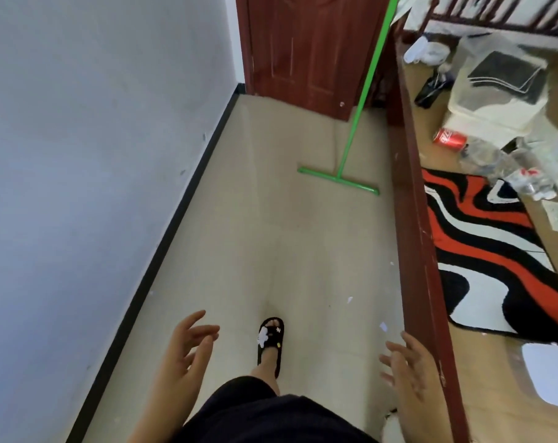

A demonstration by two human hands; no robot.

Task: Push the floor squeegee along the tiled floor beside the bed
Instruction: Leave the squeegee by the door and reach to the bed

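Note:
A green floor squeegee [338,179] stands on the beige tiled floor [271,251] ahead. Its blade rests on the tiles and its long handle [367,81] leans up to the right against the bed's corner. The dark red bed frame [415,235] runs along the right side. My left hand [188,350] hangs open at the lower left, fingers apart, holding nothing. My right hand [405,369] is open too, low on the right beside the bed frame. Both hands are far from the squeegee.
A grey wall with a black skirting [181,212] bounds the left. A dark red door [306,49] closes the far end. On the bed lie a red, black and white rug [482,251], a red can [448,139], plastic bags and bottles. My sandalled foot [270,343] steps forward; paper scraps dot the tiles.

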